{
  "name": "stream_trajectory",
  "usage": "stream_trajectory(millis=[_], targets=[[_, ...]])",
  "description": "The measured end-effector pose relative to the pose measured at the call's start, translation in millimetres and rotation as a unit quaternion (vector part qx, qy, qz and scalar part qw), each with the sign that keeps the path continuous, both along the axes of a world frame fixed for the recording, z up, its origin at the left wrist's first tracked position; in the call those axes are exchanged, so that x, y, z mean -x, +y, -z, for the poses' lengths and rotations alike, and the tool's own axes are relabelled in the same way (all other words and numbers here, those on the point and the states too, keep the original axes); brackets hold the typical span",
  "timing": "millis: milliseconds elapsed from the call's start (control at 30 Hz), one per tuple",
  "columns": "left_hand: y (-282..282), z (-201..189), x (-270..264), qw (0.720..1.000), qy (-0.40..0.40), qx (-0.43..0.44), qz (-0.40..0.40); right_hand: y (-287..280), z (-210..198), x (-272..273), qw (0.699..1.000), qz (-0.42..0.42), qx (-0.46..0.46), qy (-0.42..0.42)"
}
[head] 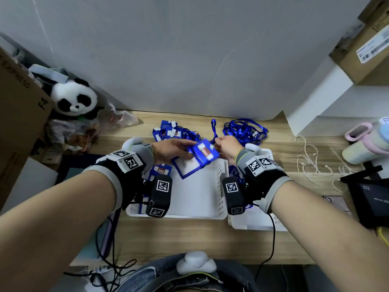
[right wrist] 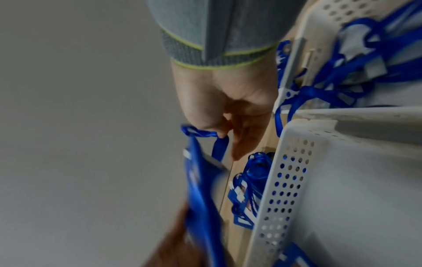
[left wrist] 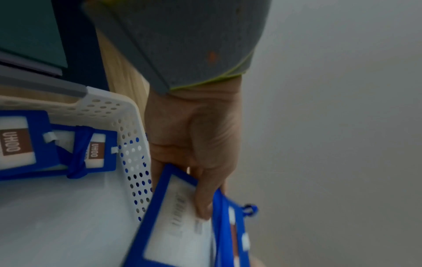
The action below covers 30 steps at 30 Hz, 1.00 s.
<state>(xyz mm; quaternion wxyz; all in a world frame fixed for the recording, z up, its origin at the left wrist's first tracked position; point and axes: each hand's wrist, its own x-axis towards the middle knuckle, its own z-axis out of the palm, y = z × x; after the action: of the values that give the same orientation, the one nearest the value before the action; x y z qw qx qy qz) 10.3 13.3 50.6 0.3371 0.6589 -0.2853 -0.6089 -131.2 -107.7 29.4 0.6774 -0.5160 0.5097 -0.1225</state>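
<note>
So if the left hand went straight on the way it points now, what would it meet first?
Probably the right hand, which pinches a blue strap just past the badge holders that the left hand grips. The two hands look close and level, though depth is hard to judge.
</note>
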Motion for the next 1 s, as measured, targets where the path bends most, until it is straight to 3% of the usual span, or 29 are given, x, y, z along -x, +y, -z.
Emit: stream_trajectory(millis=[67,100,167,233,300,367,433,533,600,733,800,867,933,1000], targets=[[3,2,-3,0.991,-0.100,-0.018,0.082,-6,-5,5,0.993,0.069,-0.047,-0.082],[5,4,-6,0.985,-0.150,-0.027,0.086,-10,-7,9,0.988,0.094,-0.053,-0.108],[7,8,-11,0.979,-0.197,-0.041,0.023,-21,-9,15,0.984,0.116,-0.051,-0.124],[8,12,-17,0.976,-0.202,-0.044,-0.072,-27,-9,20,0.992,0.076,-0.043,-0.094],[9,15,-22,0.975,-0.159,-0.051,-0.146,-24,-10,26,0.998,-0.054,-0.020,0.001],[9,13,-25,0.978,-0.088,-0.053,-0.181,-17,-9,28,0.978,-0.182,-0.012,0.106],[9,10,-23,0.985,-0.038,-0.039,-0.164,-8,-6,25,0.964,-0.224,-0.003,0.146],[8,4,-15,0.995,0.015,-0.015,-0.098,1,-1,12,0.983,-0.168,0.035,0.063],[7,0,-10,0.997,0.046,-0.009,-0.069,5,2,3,0.990,-0.139,-0.009,-0.010],[5,-6,-6,0.996,0.079,0.004,-0.047,6,3,-6,0.960,-0.185,-0.182,-0.104],[6,-9,-9,0.996,0.084,0.009,-0.031,6,4,-6,0.945,-0.245,-0.190,-0.105],[9,-11,-15,0.996,0.085,0.005,-0.014,7,2,-6,0.962,-0.219,-0.147,-0.076],[12,-9,-21,0.999,0.049,-0.015,-0.003,3,0,-2,0.988,-0.116,-0.080,-0.059],[15,-4,-25,0.999,-0.013,-0.035,-0.028,-6,-5,5,0.993,-0.015,-0.076,-0.091]])
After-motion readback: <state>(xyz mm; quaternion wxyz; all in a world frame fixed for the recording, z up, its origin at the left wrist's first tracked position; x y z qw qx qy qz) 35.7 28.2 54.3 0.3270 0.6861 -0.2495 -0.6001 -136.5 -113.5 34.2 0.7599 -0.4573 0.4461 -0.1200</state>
